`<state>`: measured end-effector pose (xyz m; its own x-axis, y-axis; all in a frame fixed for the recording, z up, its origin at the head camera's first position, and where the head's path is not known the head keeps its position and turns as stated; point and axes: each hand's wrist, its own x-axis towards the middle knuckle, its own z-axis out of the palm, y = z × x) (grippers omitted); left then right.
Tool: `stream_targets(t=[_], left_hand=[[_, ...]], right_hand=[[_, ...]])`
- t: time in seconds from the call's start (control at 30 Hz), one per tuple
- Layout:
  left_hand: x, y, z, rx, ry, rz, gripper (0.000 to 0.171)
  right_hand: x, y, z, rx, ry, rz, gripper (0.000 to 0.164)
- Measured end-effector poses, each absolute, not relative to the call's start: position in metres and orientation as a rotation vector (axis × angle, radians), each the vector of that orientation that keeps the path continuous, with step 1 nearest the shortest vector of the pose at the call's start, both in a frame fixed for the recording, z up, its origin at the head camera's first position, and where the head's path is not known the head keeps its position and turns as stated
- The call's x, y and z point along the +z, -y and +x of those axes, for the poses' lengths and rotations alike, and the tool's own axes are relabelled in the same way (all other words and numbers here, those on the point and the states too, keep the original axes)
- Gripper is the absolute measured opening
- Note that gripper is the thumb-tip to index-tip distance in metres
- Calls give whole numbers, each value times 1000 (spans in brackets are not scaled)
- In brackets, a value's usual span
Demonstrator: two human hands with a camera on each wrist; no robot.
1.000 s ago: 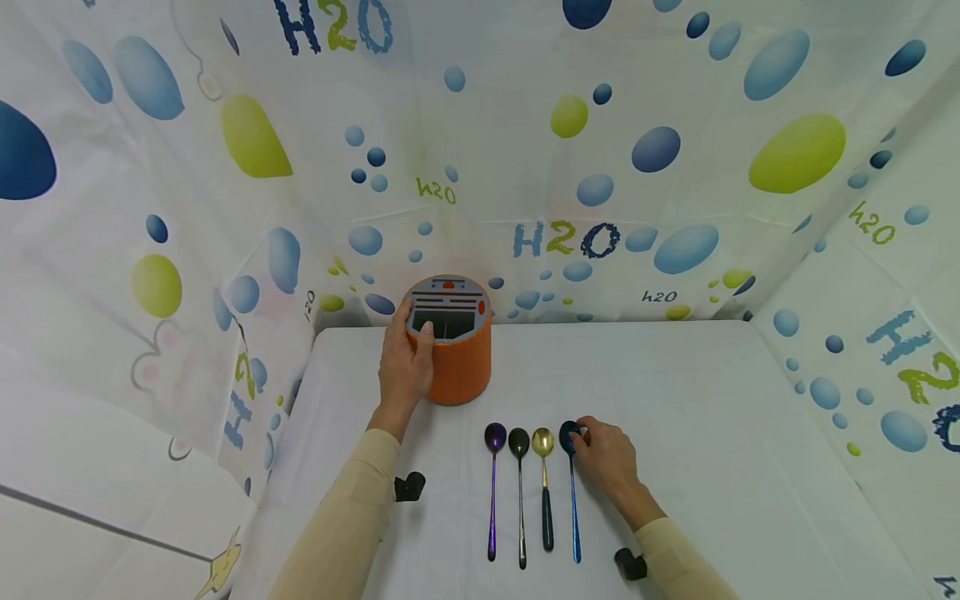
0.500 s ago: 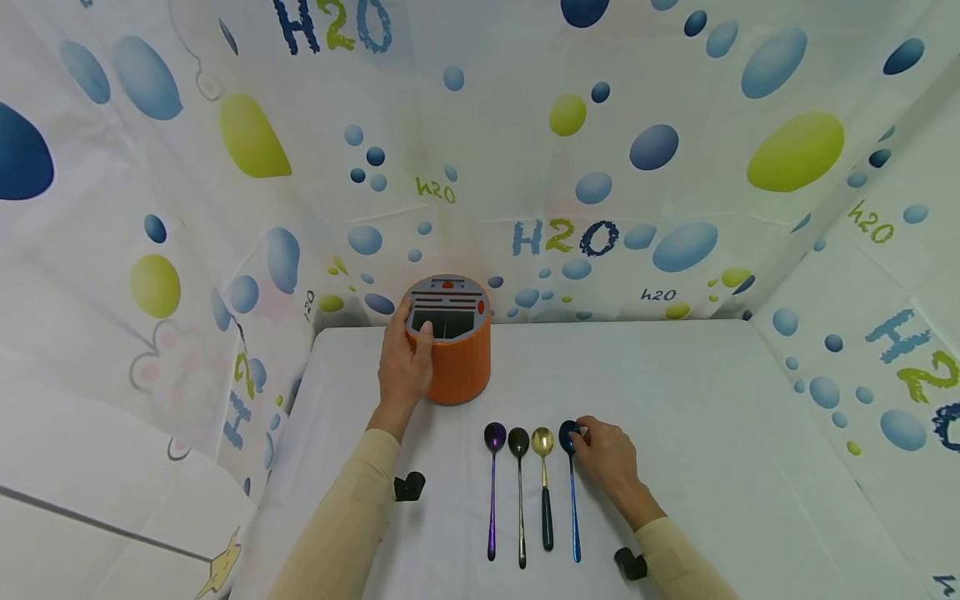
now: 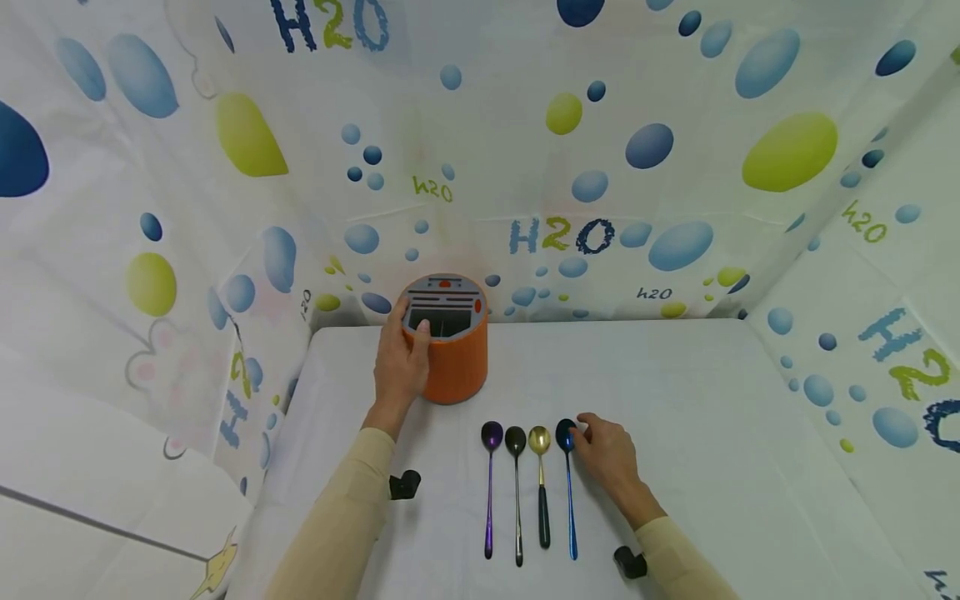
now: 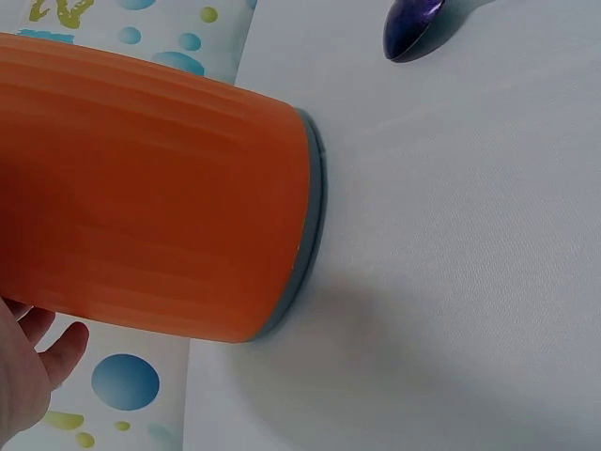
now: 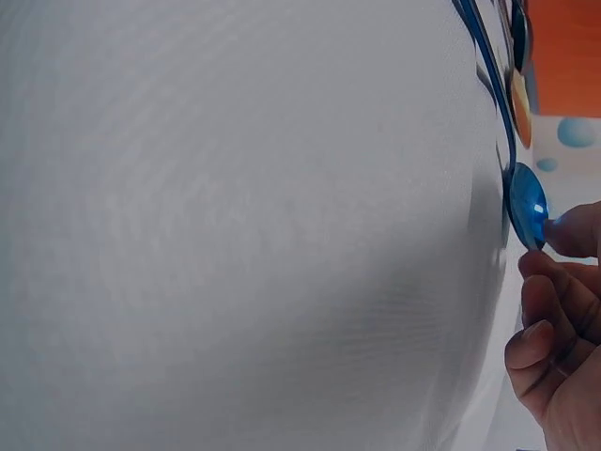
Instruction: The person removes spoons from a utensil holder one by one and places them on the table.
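Observation:
An orange cylindrical utensil holder (image 3: 456,367) with a grey slotted top stands at the back of the table. My left hand (image 3: 401,362) grips its left side, thumb over the front of the top. In the left wrist view the orange wall (image 4: 150,188) fills the left half. A row of long-handled spoons lies in front: purple (image 3: 491,433), dark (image 3: 515,442), gold with a dark handle (image 3: 540,440) and blue (image 3: 566,435). At the blue spoon's bowl is my right hand (image 3: 606,450). Its thumb touches the bowl edge; the index finger stands slightly off.
A white cloth covers the table (image 3: 712,417). Behind and at both sides hangs a white curtain (image 3: 495,125) with blue and green dots. Small black pieces (image 3: 630,563) sit at both wrists.
The right index finger has lifted slightly off the blue spoon's bowl, so more of the bowl shows. The left hand and holder keep their places; the head view has shifted a little.

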<state>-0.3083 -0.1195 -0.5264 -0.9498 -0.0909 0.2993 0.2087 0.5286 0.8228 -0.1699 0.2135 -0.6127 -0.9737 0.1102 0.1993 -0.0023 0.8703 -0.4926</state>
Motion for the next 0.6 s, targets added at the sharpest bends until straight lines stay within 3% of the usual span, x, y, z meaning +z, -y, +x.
stream_targets(t=[0.6], left_hand=[[-513,122,-303,-1315,2410,-246,73]], right_hand=[[-605,-209,-170,779,2706,29,22]])
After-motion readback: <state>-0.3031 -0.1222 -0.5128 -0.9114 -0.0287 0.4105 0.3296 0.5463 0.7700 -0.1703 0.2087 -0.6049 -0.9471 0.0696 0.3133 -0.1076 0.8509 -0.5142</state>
